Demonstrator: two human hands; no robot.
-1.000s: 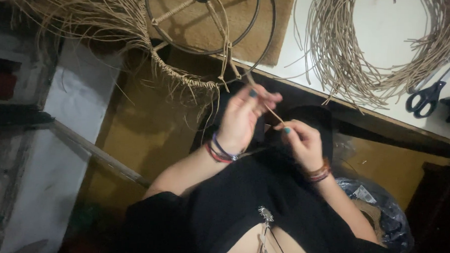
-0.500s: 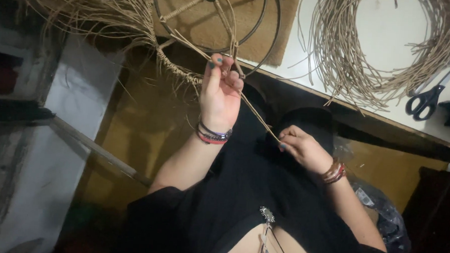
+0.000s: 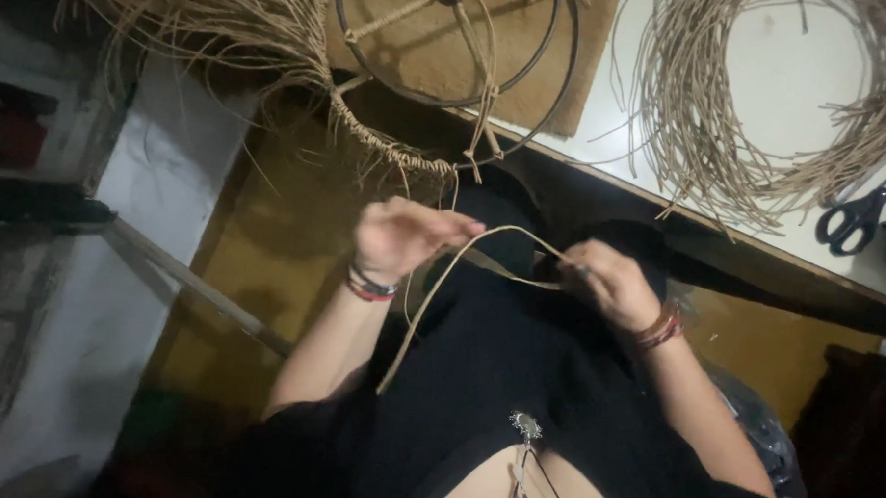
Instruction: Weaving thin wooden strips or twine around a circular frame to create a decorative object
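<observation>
Basically both hands work one tan fibre strand over the lap, just below the bench edge. Left hand has fingers curled loosely w/ the strand running under them; right hand is pinched on its other end, keeping the loop arched btwn them. Wire ring frame overhangs the edge, partly wrapped, within reach. Spare fibre coil and scissors lie on the bench nearby.

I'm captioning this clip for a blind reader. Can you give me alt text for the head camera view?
Two bare hands, left hand and right hand, pull a tan cane strand between them over a dark lap. Ahead, a partly woven round wire frame overhangs a white table that holds a cane coil and black scissors.
</observation>
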